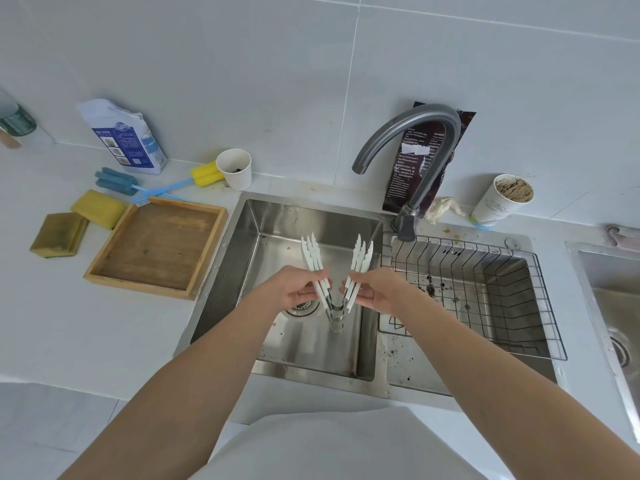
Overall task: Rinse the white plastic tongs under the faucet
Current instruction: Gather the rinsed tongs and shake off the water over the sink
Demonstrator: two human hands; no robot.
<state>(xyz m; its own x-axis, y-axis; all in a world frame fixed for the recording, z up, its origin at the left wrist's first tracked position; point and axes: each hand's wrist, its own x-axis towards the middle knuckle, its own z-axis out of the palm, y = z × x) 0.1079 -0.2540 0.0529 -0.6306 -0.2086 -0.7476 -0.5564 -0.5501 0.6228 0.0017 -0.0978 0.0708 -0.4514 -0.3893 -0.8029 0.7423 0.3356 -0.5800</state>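
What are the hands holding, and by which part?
The white plastic tongs, opened in a V: the left hand pinches one arm midway, the right hand the other.

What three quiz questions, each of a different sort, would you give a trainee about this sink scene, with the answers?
1. True or false: the white tongs lie in the wire rack.
2. What stands directly beside the sink, on the side away from the rack? A) wooden tray B) kettle C) frying pan
3. Fill in: the tongs are held by ___ hands.

Key:
1. False: they are held spread open above the basin without the rack.
2. A.
3. Two: the left hand and the right hand, one on each arm.
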